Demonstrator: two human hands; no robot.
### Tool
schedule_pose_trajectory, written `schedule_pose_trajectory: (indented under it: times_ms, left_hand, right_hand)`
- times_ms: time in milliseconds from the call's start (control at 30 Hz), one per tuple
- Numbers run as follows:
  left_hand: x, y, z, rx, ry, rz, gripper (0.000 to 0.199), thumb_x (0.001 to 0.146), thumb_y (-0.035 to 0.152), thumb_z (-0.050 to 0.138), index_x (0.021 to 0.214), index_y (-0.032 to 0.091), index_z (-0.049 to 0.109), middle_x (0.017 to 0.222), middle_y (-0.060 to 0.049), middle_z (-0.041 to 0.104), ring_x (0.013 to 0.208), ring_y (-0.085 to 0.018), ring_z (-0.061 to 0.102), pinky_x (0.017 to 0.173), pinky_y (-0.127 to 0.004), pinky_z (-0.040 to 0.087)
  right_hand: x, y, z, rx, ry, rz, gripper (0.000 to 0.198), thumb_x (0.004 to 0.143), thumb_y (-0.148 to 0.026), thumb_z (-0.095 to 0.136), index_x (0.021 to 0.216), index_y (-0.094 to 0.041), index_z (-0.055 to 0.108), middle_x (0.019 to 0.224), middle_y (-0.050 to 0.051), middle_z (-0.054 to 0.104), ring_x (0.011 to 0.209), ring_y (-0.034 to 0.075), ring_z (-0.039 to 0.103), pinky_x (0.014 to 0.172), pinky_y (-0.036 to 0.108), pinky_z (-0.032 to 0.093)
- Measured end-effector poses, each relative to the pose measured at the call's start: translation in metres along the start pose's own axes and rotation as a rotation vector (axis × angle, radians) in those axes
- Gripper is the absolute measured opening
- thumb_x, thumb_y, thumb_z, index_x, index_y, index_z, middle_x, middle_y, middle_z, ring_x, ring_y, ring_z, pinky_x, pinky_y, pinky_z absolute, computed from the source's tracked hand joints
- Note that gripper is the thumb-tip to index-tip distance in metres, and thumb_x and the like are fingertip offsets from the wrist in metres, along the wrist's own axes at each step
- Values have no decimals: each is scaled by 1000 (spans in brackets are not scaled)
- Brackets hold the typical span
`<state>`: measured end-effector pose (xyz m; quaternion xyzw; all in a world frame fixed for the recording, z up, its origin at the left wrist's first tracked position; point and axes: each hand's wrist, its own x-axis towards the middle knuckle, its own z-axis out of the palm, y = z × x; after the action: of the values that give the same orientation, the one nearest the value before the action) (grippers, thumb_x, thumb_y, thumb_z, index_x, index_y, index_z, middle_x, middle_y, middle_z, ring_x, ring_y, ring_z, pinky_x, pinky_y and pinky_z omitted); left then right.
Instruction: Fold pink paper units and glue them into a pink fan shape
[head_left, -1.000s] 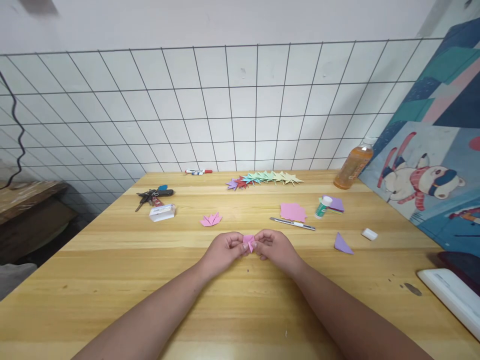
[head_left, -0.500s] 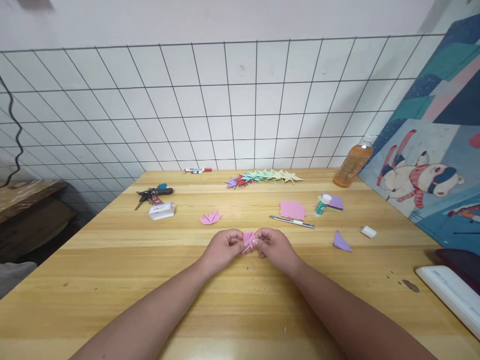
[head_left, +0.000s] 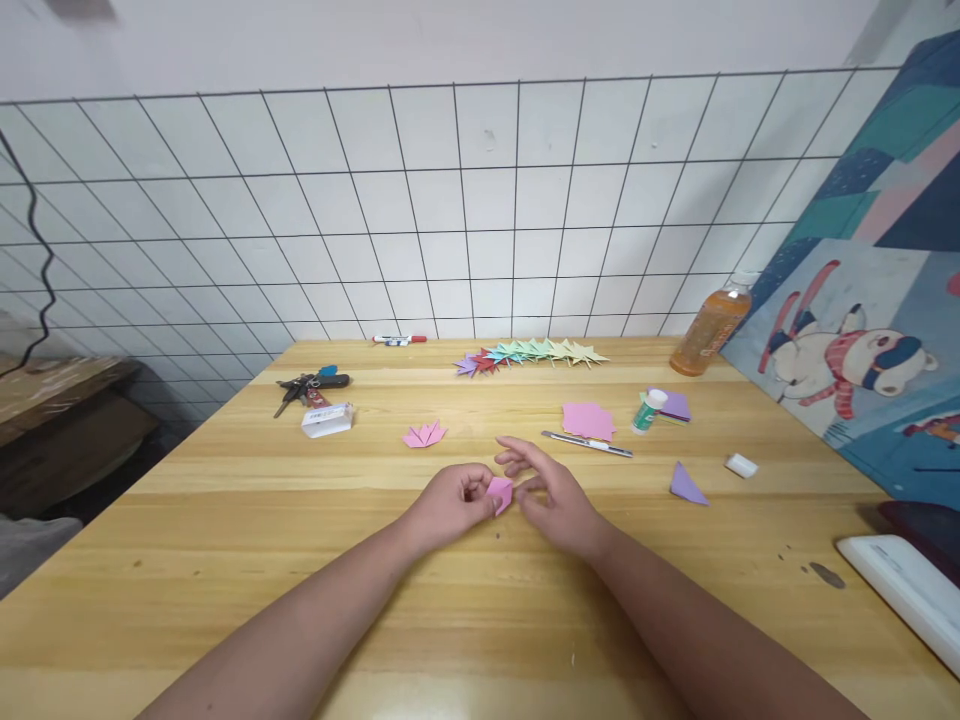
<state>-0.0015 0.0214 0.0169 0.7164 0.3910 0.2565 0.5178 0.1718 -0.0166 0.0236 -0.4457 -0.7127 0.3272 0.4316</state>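
Observation:
Between thumb and fingers, my left hand point(head_left: 459, 502) pinches a small piece of folded pink paper point(head_left: 501, 493) just above the wooden table. My right hand point(head_left: 553, 497) is beside the paper's right edge, its fingers apart and holding nothing. Beyond my left hand lies a pink folded paper piece point(head_left: 425, 434) with pointed petals. A stack of pink paper sheets point(head_left: 589, 420) sits past my right hand, with a utility knife point(head_left: 587, 444) along its near edge.
Farther right are a glue stick point(head_left: 649, 411), purple paper point(head_left: 677, 405), a purple folded triangle point(head_left: 686, 486), an eraser point(head_left: 742, 465) and a drink bottle point(head_left: 711, 326). Keys point(head_left: 307, 388) and a small white box point(head_left: 327, 420) lie left. Folded multicoloured paper pieces point(head_left: 531, 353) line the wall, near markers point(head_left: 399, 341).
My right hand has let go of the pink paper and spread its fingers, shifting slightly right. My left hand still holds the paper, whose visible shape is now more compact.

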Motion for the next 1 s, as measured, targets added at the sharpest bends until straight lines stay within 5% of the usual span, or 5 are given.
schedule_pose_trajectory:
  times_ms: [100,233,367,533,1000]
  left_hand:
    - [-1,0,-1,47,10,18,24,68,35,58,60,15,49,52,6,34,48,-7,31,46,-19,24]
    - [1,3,-3,9,58,11,22,67,35,61,63,14,53,55,5,43,51,-8,39,49,-19,28]
    - [2,6,-6,-287,72,-81,23,66,34,65,75,14,57,74,-2,61,69,-14,55,60,-22,40]
    - [2,6,-9,-581,83,-182,27,68,33,65,85,13,58,87,-9,65,77,-16,61,63,-23,44]
    - [4,6,-7,-342,56,-107,27,64,32,68,81,14,57,73,-4,64,62,-11,54,54,-18,37]
  right_hand:
    - [0,-2,-5,-194,-94,-197,65,61,3,38,117,-28,52,109,3,59,96,17,53,82,33,44]
    - [1,2,-6,-340,-68,-235,59,67,3,38,115,-27,55,105,3,62,94,18,54,84,35,42]
    - [1,6,-4,-371,-26,-232,57,71,2,36,118,-27,52,108,3,61,97,17,53,86,35,41]
    - [0,0,-3,-403,-13,-225,48,77,-6,40,119,-26,50,109,4,59,99,18,51,87,36,40]
    - [1,5,-2,-461,-2,-174,32,80,-21,53,111,-28,56,102,1,64,92,16,55,81,29,41]
